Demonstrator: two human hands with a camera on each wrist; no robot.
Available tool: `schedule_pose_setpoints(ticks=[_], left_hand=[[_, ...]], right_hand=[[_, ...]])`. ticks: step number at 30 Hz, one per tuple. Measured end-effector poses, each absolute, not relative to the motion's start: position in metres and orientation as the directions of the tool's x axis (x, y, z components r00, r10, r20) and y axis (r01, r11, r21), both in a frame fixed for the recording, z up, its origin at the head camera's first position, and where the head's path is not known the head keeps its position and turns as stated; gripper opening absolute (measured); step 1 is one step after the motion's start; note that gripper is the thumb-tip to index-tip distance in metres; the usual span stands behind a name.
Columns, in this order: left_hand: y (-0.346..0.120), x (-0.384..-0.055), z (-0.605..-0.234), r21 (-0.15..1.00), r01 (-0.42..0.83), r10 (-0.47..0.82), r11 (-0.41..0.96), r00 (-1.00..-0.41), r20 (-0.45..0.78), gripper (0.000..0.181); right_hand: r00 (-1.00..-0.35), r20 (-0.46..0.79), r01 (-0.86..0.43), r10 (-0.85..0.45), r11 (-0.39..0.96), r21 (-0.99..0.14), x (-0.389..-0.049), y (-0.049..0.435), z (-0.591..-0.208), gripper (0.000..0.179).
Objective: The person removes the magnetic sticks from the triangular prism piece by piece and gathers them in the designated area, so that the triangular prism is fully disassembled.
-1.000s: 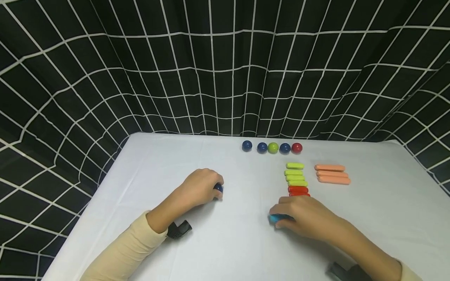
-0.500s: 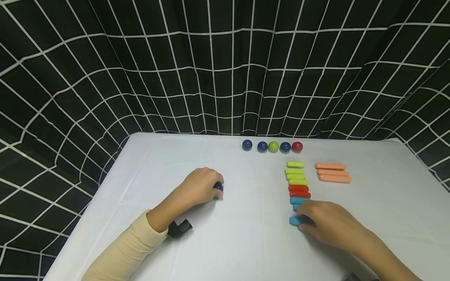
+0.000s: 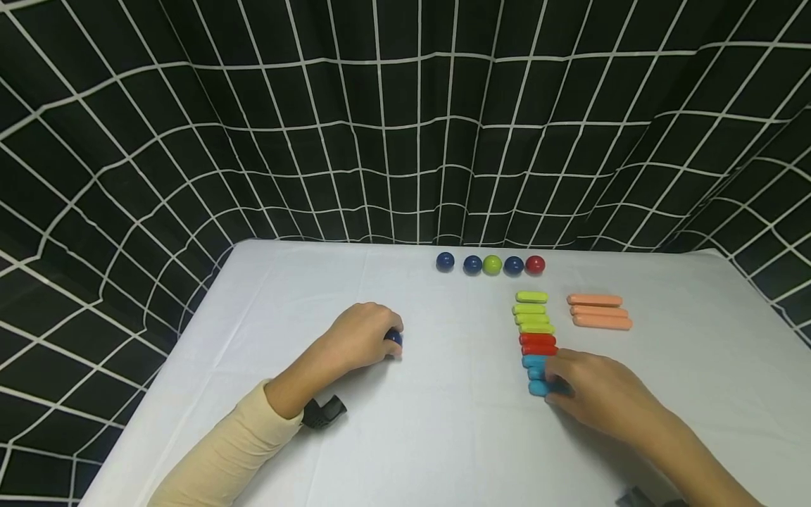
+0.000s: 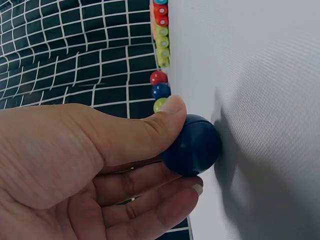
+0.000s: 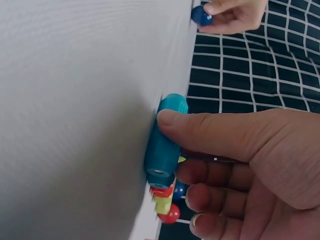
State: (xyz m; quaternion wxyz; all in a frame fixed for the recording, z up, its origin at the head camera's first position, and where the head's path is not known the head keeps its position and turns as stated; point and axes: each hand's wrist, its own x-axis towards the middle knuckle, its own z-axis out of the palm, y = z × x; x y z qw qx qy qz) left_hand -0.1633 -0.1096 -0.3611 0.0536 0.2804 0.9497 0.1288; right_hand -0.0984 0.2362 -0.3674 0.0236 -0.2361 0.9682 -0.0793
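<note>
My left hand [image 3: 361, 339] pinches a dark blue ball [image 4: 194, 147] between thumb and fingers, low at the white tabletop. At the near end of a column of short sticks, my right hand [image 3: 595, 391] grips a blue stick [image 5: 164, 145] by its sides. Two more blue sticks [image 3: 534, 361] lie just beyond it, partly hidden by the right fingers. Further up the column come two red sticks [image 3: 537, 339] and several yellow-green sticks [image 3: 531, 309], all lying crosswise.
Three orange sticks [image 3: 602, 322] lie right of the column. Near the far edge of the white table [image 3: 304, 282] sit three dark blue balls [image 3: 445, 262], a green ball [image 3: 492, 265] and a red ball [image 3: 535, 265]. A black gridded curtain [image 3: 405, 141] stands behind.
My right hand has moved right with the blue stick, then slightly away from me, setting it against the near end of the column. The left hand stays still with the dark blue ball.
</note>
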Motion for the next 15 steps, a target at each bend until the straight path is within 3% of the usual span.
schedule_pose_setpoints(ticks=[10,15], left_hand=[[-0.113,-0.172,-0.359,0.341,0.536,0.590,0.773,-0.804,-0.072,0.025],[-0.106,-0.192,-0.363,0.312,0.565,0.605,0.764,-0.795,-0.044,0.028]], right_hand=[[-0.903,-0.073,-0.407,-0.423,0.897,-0.172,-0.100,0.240,-0.366,0.033],[-0.902,-0.090,-0.406,-0.423,0.900,-0.160,-0.099,0.244,-0.364,0.032]])
